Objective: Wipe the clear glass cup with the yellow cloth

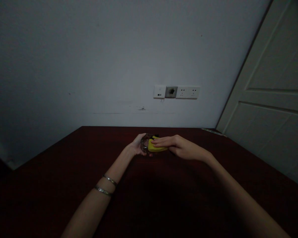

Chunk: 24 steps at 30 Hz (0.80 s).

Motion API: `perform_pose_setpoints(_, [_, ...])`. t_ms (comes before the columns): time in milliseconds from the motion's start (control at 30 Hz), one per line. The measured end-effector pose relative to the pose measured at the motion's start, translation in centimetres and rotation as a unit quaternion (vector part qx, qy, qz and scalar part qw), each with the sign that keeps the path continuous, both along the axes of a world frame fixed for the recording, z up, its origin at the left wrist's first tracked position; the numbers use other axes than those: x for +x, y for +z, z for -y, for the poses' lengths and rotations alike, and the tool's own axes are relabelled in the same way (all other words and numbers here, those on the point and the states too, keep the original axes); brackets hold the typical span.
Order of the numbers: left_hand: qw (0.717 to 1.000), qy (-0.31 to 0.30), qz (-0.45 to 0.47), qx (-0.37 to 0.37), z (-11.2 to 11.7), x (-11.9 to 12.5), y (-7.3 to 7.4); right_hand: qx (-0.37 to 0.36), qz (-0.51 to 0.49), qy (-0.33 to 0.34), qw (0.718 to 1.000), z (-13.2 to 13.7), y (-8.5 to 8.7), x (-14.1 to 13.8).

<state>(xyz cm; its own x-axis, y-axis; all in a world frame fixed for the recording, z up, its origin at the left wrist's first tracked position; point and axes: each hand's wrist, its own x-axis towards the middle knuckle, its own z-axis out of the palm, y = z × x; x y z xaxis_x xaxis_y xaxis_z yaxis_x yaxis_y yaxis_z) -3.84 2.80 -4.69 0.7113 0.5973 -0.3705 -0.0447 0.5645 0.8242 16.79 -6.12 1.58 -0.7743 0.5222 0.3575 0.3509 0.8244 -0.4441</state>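
Note:
My left hand [138, 145] is closed around a clear, shiny round object [143, 142] that looks like a glass, tilted so its ringed side shows. Against it on the right lies a yellow sponge-like pad [156, 146], with my right hand [180, 145] closed on it and the fingers stretched over its top. A small dark bit shows behind the pad; what it belongs to I cannot make out. Both hands meet above the far middle of the dark red table [109, 142]. Dim light hides the finer details of both things.
A pale wall [114, 59] rises behind the table's far edge, with a row of sockets and switches [187, 92] on it. At the right stands a white panelled door [270, 96]. Two metal bangles [103, 191] sit on my left forearm.

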Motion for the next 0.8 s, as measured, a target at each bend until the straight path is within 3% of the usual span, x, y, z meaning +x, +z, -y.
perform_pose_setpoints(67, [0.999, -0.042, -0.003, 0.011, 0.0, 0.0, 0.1, -0.012, -0.068, -0.045, 0.997, -0.6, -0.2, 0.6])
perform_pose_setpoints(167, [0.997, -0.075, 0.003, 0.024, 0.1, 0.2, 0.2, 0.034, -0.148, -0.121, 0.981, -1.3, -0.8, 0.8])
perform_pose_setpoints(367, [0.993, -0.11, -0.037, 0.009, 0.4, 0.9, 0.1, 0.133, -0.028, -0.059, 0.989, -1.2, -2.3, -1.5])
perform_pose_setpoints(600, [0.996, -0.062, -0.006, 0.057, 0.3, 0.4, 0.6, 0.163, 0.007, -0.081, 0.983, -1.1, -2.2, -1.2])
perform_pose_setpoints(800, [0.995, 0.065, 0.055, 0.054, -0.3, -0.1, 0.6, 0.144, -0.03, -0.117, 0.982, -1.1, -3.0, -1.6])
